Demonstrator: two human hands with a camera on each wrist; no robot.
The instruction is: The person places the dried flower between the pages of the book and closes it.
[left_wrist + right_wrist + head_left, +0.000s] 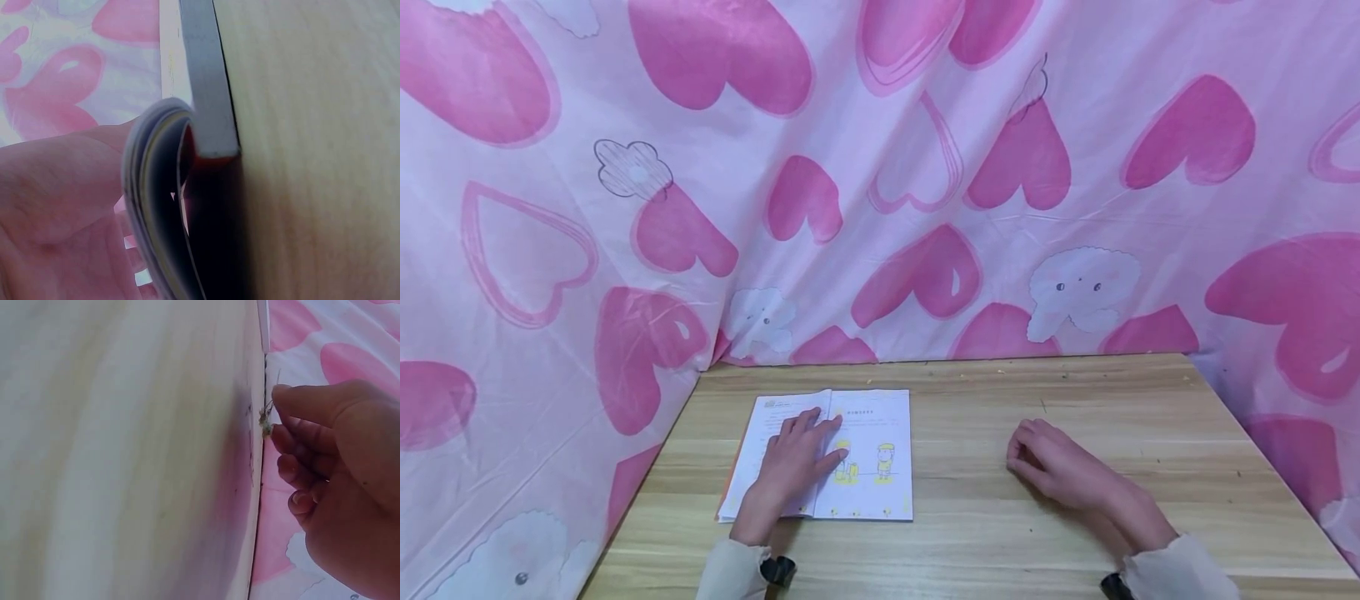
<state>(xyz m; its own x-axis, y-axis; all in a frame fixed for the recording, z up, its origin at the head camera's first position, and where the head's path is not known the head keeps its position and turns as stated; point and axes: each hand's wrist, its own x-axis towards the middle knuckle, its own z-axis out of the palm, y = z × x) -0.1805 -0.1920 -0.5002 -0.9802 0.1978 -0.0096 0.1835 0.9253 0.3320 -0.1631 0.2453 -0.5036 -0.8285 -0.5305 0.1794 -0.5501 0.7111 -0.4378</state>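
Note:
An open book with printed text and yellow-and-white cartoon figures lies on the left half of the table. My left hand rests across its left page and centre fold, fingers spread and thumb on the right page. In the left wrist view the pages curve up beside the palm and hide much of the fingers. To the right of the book, my right hand rests over bare wood with loosely curled fingers. A small tuft of debris shows by the fingertips in the right wrist view, overlapping the table's far edge.
The wooden table has small specks scattered over it, mostly near its far edge. A pink curtain with hearts and cloud figures hangs behind and along both sides. Dark bands sit at both wrists, below light sleeves.

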